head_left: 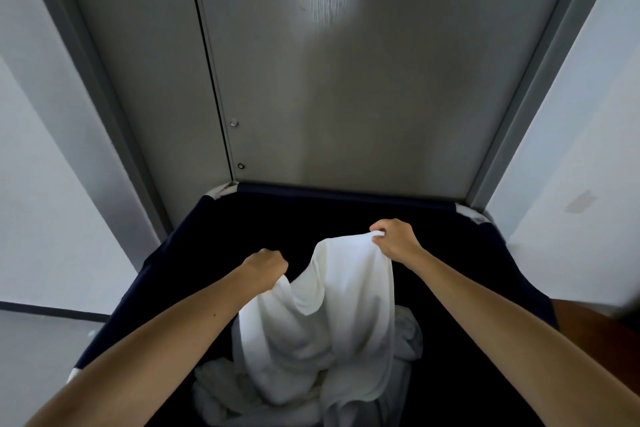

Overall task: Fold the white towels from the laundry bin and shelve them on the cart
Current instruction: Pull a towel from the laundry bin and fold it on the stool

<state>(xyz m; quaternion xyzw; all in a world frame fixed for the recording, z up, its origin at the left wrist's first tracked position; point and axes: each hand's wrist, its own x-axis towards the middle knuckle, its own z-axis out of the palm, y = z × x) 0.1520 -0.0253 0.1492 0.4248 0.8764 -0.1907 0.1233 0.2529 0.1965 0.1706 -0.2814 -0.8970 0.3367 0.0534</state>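
Observation:
A white towel hangs between my two hands above the dark navy laundry bin. My left hand grips one upper edge of the towel, fingers curled round the cloth. My right hand pinches the other upper edge a little higher and farther away. The towel sags in the middle and its lower part still trails into the bin. More crumpled white towels lie at the bottom of the bin. The cart is not in view.
A grey double door stands directly behind the bin, with its frame on both sides. White walls flank the doorway. A brown surface shows at the right edge.

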